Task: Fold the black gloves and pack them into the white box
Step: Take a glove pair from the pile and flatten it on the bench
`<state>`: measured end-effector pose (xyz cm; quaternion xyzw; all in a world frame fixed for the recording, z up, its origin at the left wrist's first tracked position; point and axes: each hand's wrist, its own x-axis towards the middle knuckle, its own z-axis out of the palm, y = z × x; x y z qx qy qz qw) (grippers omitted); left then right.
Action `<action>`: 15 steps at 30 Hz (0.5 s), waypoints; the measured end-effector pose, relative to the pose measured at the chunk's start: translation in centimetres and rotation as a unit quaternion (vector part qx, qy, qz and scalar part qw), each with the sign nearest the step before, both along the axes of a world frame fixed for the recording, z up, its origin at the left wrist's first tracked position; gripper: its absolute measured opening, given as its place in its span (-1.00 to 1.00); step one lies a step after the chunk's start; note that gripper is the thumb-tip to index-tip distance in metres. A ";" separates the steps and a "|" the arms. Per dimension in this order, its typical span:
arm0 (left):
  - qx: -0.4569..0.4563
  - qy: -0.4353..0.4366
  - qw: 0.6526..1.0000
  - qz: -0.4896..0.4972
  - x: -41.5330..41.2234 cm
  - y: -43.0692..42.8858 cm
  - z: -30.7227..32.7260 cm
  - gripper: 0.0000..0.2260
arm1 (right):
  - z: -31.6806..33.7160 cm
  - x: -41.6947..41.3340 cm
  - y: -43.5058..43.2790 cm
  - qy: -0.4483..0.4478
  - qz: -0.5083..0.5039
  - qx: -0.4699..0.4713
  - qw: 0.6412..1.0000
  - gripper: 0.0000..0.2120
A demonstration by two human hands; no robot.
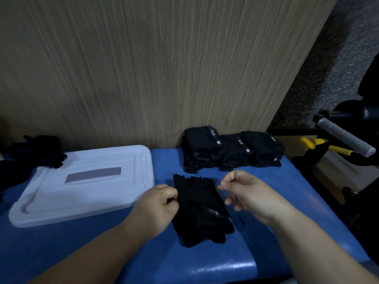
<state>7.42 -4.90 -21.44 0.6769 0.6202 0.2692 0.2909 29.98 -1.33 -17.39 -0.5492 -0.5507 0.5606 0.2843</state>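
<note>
Black fabric glove [202, 210] with small white lettering: its left edge is pinched by the curled fingers [171, 196] of the left hand [158, 208]. The right hand [246, 193] hovers just beside the glove's right edge, fingers [229, 181] loosely curled and holding nothing. The glove lies flat on the blue padded tabletop [225, 263]. Behind it, three stacks of folded black gloves [235, 152] stand side by side against the wood-grain panel [143, 68]. To the left sits one white plastic box [82, 201], lid on, bearing one grey rectangular label [93, 174]. One loose heap of black gloves [39, 152] overlaps its far left corner.
</note>
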 end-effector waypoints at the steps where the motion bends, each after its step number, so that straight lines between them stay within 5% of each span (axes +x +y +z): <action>1: -0.028 -0.020 0.999 0.018 -0.2 0.1 0.2 -0.83 | -0.4 0.1 0.1 -0.057 -0.005 0.019 0.998 -0.90; 6: -0.124 -0.147 0.977 0.096 0.2 -0.1 1.4 -0.66 | -1.6 -0.4 0.0 -0.194 0.027 0.028 0.980 -0.78; 9: -0.129 -0.121 0.977 0.117 0.5 -0.2 1.6 -0.54 | -1.8 -1.2 -0.2 -0.190 0.025 0.041 0.981 -0.75; 15: -0.128 -0.083 0.983 0.100 0.3 -0.2 1.0 -0.68 | -1.8 -1.9 -0.4 -0.163 0.013 0.107 0.981 -0.81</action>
